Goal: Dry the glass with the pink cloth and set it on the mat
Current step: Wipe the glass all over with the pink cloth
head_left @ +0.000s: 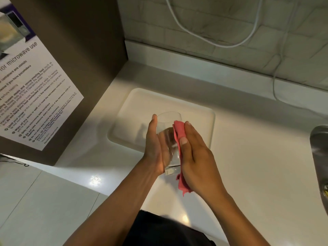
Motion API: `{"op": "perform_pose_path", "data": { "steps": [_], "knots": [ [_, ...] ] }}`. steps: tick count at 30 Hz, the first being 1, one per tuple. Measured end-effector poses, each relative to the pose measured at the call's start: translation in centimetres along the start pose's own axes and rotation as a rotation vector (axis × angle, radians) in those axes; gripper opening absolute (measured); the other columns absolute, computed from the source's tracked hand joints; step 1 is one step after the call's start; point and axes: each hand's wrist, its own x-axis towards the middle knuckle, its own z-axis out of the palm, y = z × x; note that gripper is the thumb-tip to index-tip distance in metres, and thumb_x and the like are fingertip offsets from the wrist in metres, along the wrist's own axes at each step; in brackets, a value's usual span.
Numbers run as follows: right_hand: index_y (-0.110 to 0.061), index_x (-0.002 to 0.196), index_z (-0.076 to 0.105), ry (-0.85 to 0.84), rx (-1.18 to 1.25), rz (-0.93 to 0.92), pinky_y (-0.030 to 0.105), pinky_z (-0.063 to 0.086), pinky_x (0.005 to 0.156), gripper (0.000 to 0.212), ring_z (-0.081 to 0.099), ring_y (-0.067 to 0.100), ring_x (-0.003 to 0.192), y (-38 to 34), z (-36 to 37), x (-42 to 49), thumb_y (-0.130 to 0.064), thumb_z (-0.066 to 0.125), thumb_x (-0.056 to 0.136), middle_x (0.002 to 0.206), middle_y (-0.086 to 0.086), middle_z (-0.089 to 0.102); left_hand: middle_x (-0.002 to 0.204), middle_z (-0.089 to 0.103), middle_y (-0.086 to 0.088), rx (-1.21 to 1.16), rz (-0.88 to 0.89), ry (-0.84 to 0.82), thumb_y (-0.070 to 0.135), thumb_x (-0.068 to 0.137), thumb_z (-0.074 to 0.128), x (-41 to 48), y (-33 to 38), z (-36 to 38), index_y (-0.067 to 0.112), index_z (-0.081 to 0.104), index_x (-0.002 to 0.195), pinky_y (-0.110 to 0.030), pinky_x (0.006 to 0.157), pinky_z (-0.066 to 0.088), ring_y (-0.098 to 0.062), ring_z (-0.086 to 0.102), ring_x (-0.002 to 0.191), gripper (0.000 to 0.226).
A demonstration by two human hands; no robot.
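Observation:
A clear drinking glass (168, 139) is held tilted in the air over the counter, its mouth pointing away from me. My left hand (154, 148) cups its left side. My right hand (197, 157) presses a pink cloth (179, 137) flat against the glass's right side; the cloth's lower end hangs out below my palm. A cream-white mat (140, 110) lies on the counter just behind and under the glass, with nothing on it.
A brown cabinet panel with a microwave-use notice (32, 96) stands at the left. A white cable (213, 36) hangs on the tiled wall behind. A steel sink edge (319, 148) shows at the right. White counter (257, 157) lies around the mat.

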Motion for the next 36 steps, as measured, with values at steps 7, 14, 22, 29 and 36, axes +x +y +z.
{"op": "perform_pose_path", "data": {
  "steps": [7,14,22,29,36],
  "knots": [
    [-0.051,0.154,0.014,-0.083,0.030,-0.067,0.027,0.029,0.120,0.052,0.034,0.004,0.146,1.9,-0.5,-2.3,-0.055,0.024,0.103,0.161,-0.032,0.012,0.125,0.072,-0.031,0.024,0.016,0.023,0.086,0.087,0.040,-0.3,-0.6,-0.3,0.000,0.074,0.117,-0.059,0.115,0.046,-0.045,0.066,0.123,0.098],
    [-0.052,0.153,0.013,-0.058,0.050,-0.067,0.028,0.032,0.119,0.050,0.039,0.005,0.143,0.7,-1.1,-1.9,-0.047,0.026,0.106,0.161,-0.034,0.009,0.117,0.077,-0.022,0.031,0.054,0.008,0.079,0.095,0.035,-0.2,-0.5,0.7,0.000,0.073,0.116,-0.054,0.113,0.049,-0.037,0.070,0.114,0.090],
    [-0.048,0.154,0.021,-0.009,0.114,0.056,0.013,0.021,0.115,0.051,0.033,0.007,0.147,1.7,-1.4,-0.8,-0.052,0.025,0.103,0.160,-0.029,0.021,0.122,0.076,-0.024,0.076,0.001,0.064,0.081,0.094,0.035,-0.3,-1.9,1.3,0.006,0.074,0.120,-0.055,0.113,0.050,-0.042,0.067,0.125,0.089],
    [-0.051,0.154,0.011,-0.086,0.047,-0.047,0.029,0.037,0.117,0.051,0.044,0.010,0.141,2.9,-1.2,-2.9,-0.054,0.020,0.104,0.161,-0.033,0.014,0.115,0.063,-0.024,0.053,-0.006,0.035,0.084,0.091,0.036,0.6,-1.0,0.8,0.000,0.070,0.110,-0.052,0.108,0.047,-0.039,0.057,0.107,0.093],
    [-0.056,0.152,0.007,-0.079,-0.014,-0.087,0.034,0.039,0.116,0.048,0.043,0.014,0.143,1.6,-1.2,-2.4,-0.048,0.022,0.107,0.155,-0.045,-0.003,0.115,0.077,-0.023,0.013,0.012,0.009,0.082,0.092,0.036,0.8,-1.2,1.0,0.002,0.078,0.104,-0.053,0.112,0.049,-0.041,0.070,0.114,0.091]
  ]
}}
